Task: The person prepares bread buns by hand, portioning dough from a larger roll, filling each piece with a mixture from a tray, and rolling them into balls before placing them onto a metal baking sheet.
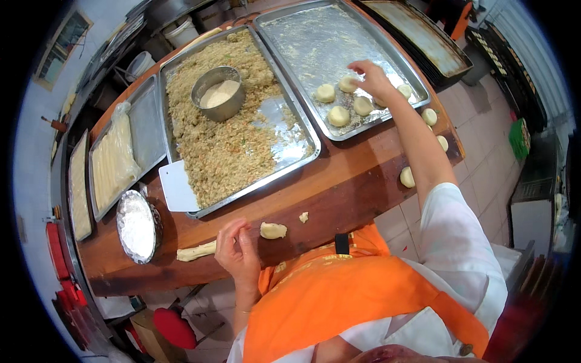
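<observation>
My left hand [237, 251] is at the table's near edge, fingers loosely bent and apart, with nothing visible in them. It partly covers the end of a dough rope [195, 251]; whether it touches the rope cannot be told. On its other side lie a flattened piece of dough [273, 230] and a small dough scrap [304, 217]. Stretched across to the far right tray [315, 45], my right hand [369, 80] is open beside a round dough ball [348, 84]. Several more round dough pieces, such as a nearer one [338, 116], sit around it on that tray.
A large tray [313, 145] of crumbly filling holds a metal bowl [233, 107] and a white scraper [178, 186]. Left are a bowl of white flour [136, 227] and plastic-covered dough strips [115, 151]. Dough balls [407, 177] line the wooden table's [357, 175] right edge.
</observation>
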The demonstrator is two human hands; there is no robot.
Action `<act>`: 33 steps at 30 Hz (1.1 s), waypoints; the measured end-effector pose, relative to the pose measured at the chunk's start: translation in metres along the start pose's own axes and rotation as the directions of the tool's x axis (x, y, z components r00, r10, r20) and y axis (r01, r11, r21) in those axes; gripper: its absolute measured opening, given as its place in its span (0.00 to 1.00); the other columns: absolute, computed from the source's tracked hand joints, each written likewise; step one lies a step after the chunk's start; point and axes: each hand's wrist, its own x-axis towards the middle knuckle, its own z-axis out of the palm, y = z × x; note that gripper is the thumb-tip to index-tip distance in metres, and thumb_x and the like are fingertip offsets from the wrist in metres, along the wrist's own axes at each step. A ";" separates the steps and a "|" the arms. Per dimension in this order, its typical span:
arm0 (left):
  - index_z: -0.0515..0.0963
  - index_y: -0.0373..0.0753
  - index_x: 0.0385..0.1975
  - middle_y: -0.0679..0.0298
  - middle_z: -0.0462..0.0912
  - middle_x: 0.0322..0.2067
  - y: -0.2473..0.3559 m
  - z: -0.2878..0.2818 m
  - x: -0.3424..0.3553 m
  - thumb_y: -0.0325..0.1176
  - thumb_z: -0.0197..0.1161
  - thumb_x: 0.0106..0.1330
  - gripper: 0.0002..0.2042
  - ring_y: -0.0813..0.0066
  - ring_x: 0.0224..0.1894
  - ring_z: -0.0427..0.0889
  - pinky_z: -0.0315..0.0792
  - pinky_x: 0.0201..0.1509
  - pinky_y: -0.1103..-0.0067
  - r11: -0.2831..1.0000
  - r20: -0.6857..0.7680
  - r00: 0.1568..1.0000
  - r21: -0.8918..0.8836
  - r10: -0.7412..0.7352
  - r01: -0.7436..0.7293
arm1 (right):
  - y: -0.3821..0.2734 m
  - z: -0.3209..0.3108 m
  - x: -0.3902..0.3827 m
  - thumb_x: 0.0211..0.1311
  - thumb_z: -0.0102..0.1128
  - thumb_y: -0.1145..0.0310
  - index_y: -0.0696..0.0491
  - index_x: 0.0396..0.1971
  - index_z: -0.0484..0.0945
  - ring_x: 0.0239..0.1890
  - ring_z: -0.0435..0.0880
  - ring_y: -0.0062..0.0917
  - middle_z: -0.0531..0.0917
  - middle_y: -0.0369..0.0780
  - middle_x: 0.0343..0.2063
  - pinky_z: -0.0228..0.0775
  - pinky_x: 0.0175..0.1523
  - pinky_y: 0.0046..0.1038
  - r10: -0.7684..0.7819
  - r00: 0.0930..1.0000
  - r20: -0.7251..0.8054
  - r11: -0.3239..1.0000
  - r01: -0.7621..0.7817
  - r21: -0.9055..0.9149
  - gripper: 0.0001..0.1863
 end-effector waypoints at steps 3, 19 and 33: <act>0.82 0.32 0.40 0.56 0.84 0.38 -0.005 0.002 -0.003 0.20 0.57 0.67 0.07 0.67 0.38 0.84 0.77 0.44 0.76 0.999 -0.012 0.999 -0.004 0.034 -0.034 | -0.021 -0.050 -0.038 0.60 0.66 0.69 0.53 0.39 0.84 0.35 0.85 0.31 0.86 0.42 0.34 0.77 0.44 0.31 0.085 0.981 -0.172 0.992 -0.067 0.109 0.08; 0.81 0.32 0.40 0.58 0.83 0.37 0.025 0.037 -0.010 0.18 0.56 0.68 0.07 0.69 0.36 0.83 0.76 0.43 0.76 0.976 0.101 0.984 -0.172 0.149 -0.130 | -0.036 -0.067 -0.301 0.52 0.73 0.68 0.53 0.54 0.76 0.59 0.73 0.43 0.76 0.47 0.55 0.68 0.64 0.40 -0.009 1.000 0.027 0.979 0.014 -0.204 0.27; 0.82 0.34 0.39 0.58 0.84 0.36 0.025 0.028 -0.018 0.18 0.57 0.66 0.08 0.68 0.36 0.83 0.76 0.43 0.76 0.988 0.095 0.990 -0.126 0.105 -0.093 | 0.022 -0.088 -0.280 0.44 0.75 0.77 0.50 0.56 0.74 0.56 0.72 0.48 0.75 0.47 0.52 0.68 0.62 0.42 0.207 0.956 -0.207 0.922 -0.262 -0.285 0.35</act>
